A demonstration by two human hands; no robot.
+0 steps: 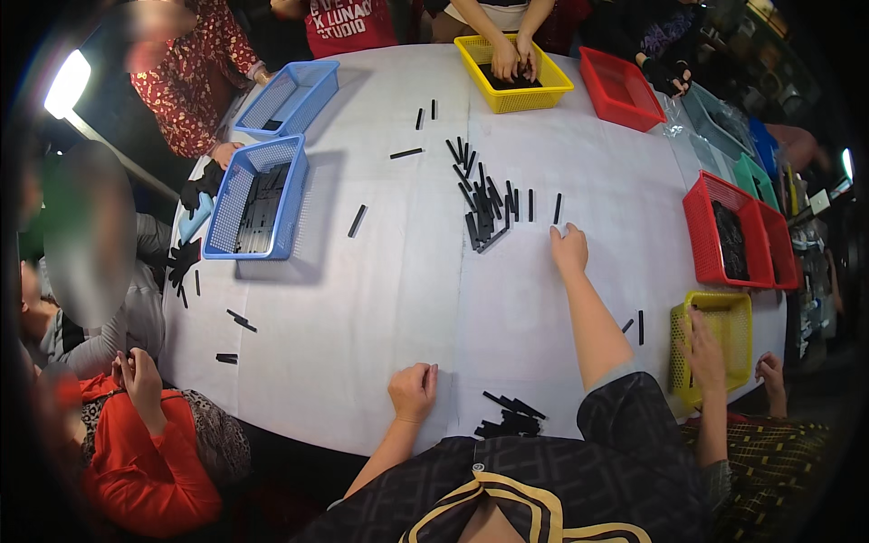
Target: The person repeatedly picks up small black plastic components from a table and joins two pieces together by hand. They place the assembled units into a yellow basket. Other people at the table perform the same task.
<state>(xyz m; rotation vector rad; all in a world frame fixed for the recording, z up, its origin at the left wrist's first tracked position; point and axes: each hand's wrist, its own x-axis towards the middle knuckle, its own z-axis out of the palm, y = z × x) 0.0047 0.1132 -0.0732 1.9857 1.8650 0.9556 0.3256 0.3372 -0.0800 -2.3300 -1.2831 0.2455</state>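
Lying closest to the body, a heap of black strips [511, 418] sits on the white counter [362, 308], right by the hem of the dark shirt [543, 457]. A little farther in, the left hand [413, 391] is curled into a loose fist on the counter, with nothing visible in it. Out to the right, two loose strips [641, 328] lie near a yellow basket [735, 326], and a co-worker's hand [703, 351] reaches over that basket.

Farther forward, the right hand [568, 249] stretches out with bent fingers, their tips at the near end of a single upright-lying strip [558, 208]; whether they grip it or only come close, I cannot tell. Just left of that strip is the main pile of black strips [486, 206], spread at many angles, a few lying apart along its right side. Level with it on the far right, a red basket [701, 226] holds dark pieces. Over to the left, one strip [358, 221] lies alone, and beyond it a blue basket [293, 204] holds more strips.

Past the pile are three scattered strips [406, 154]. At the far edge, another co-worker's hands [514, 59] dip into a second yellow basket [529, 100], with a second red basket [625, 86] beside it.
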